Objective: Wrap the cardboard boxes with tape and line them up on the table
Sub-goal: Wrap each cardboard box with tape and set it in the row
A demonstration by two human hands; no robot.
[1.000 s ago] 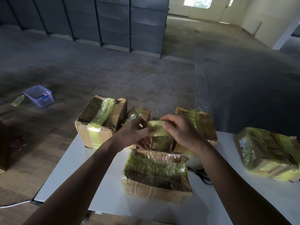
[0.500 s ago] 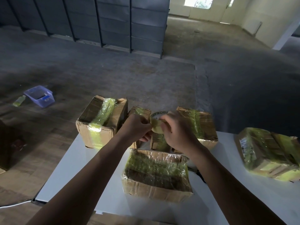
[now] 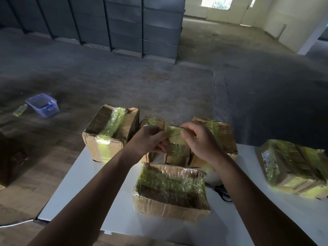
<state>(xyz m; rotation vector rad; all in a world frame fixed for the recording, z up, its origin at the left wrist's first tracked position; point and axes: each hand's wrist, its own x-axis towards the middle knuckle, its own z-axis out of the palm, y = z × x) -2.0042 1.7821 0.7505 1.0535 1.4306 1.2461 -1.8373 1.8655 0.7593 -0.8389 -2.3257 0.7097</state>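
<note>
Pinched tape roll (image 3: 174, 136) from both sides with curled fingers of left hand (image 3: 150, 141) and right hand (image 3: 200, 141); probably light and rigid, best gripped by its rim, film sticky

On the floor (image 3: 159, 77), a translucent blue plastic bin (image 3: 42, 105) stands open, with a green bottle (image 3: 20, 110) lying just beside it. Dark shelving units (image 3: 124, 23) line the far side. Black scissors (image 3: 224, 194) are partly visible. A white cable (image 3: 16, 223) runs lower left.
</note>
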